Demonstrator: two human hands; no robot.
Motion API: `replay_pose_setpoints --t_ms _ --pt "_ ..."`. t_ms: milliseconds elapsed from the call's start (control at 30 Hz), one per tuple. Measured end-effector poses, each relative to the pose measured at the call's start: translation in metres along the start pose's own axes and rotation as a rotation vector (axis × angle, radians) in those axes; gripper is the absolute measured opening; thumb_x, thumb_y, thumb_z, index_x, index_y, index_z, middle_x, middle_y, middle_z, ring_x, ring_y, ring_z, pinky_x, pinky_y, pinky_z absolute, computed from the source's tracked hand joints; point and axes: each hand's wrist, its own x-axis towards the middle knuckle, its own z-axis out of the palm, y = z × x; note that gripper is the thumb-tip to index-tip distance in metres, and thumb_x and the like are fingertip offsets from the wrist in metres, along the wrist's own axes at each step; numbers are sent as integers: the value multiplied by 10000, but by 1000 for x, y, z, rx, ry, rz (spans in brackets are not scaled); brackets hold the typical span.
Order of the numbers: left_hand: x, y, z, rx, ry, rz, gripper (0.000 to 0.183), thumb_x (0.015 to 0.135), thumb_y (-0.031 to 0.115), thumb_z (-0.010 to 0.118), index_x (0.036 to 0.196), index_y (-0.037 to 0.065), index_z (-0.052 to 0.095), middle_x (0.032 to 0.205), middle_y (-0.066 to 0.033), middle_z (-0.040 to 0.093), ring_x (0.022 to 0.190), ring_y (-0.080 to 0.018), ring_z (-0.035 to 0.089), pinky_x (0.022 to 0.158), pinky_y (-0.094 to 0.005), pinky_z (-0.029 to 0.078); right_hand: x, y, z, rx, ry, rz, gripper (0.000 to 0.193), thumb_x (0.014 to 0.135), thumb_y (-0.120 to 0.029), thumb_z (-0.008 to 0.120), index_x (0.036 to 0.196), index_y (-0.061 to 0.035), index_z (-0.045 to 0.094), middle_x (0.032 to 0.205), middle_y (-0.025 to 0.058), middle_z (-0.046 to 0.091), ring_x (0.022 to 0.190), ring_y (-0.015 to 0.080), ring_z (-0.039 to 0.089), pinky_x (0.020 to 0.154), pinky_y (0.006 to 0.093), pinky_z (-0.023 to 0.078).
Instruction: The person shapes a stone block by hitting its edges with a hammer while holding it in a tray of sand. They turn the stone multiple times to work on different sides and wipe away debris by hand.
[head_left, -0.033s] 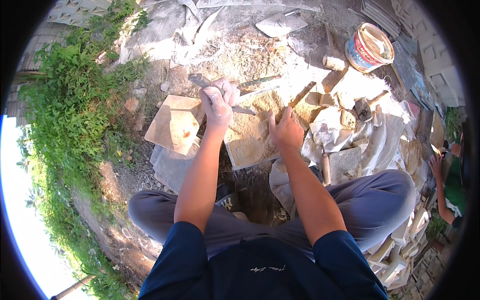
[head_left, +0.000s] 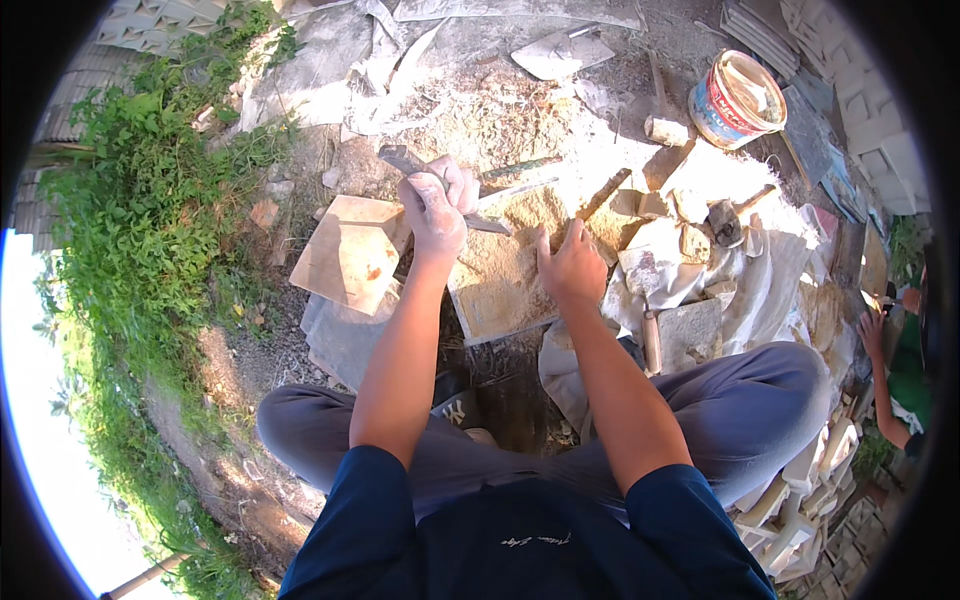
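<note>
My left hand (head_left: 437, 205) is closed around a flat grey metal bar (head_left: 402, 158). The bar slants across the fist, its narrow end (head_left: 490, 224) pointing right over a dusty, pale stone slab (head_left: 500, 300). On the slab's right side rests my right hand (head_left: 574, 268), thumb and forefinger spread apart, with nothing seen in it; its other fingers are partly hidden. Just beyond its fingertips lies a dark, narrow rod (head_left: 606, 192). Tan powder (head_left: 530, 212) covers much of the slab between the hands.
A square tile (head_left: 345, 250) lies left of the slab. To the right are a trowel with a wooden handle (head_left: 652, 340), a hammer (head_left: 726, 222) and a paint bucket (head_left: 738, 100). Another person's hand (head_left: 872, 330) shows at the far right. Green plants (head_left: 150, 200) grow along the left.
</note>
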Motion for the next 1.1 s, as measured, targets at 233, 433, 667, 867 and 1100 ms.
replay_pose_setpoints --t_ms 233,433,667,867,1100 --pt "-8 -4 18 126 57 52 716 895 776 377 616 120 310 545 54 258 459 -105 250 464 -274 208 3 1 2 -15 -24 -16 602 943 -545 484 1212 -8 520 1081 217 648 938 378 676 789 486 543" --pt "-15 5 20 196 45 139 694 908 748 393 625 117 329 542 48 265 455 -90 246 447 -279 200 5 0 -3 -22 -56 -25 620 944 -541 480 1265 -12 503 1129 221 639 971 373 672 797 476 544" --pt "9 17 18 155 9 58 673 900 696 477 613 104 335 548 41 284 467 -89 262 449 -281 188 2 0 -2 -22 -28 11 644 945 -554 471 1280 -4 492 1135 214 637 991 369 665 839 474 529" --pt "3 60 24 -138 -109 41 438 1003 282 587 648 74 437 546 30 342 456 -99 273 450 -296 220 2 4 1 -37 -49 5 634 945 -551 470 1264 -4 493 1114 221 639 967 376 670 817 476 535" --pt "-3 86 28 -208 -90 20 415 1043 145 458 637 79 403 538 32 324 448 -87 264 436 -276 211 1 1 -2 -39 -39 -1 622 941 -536 491 1266 -6 496 1122 220 635 949 375 673 809 482 537"
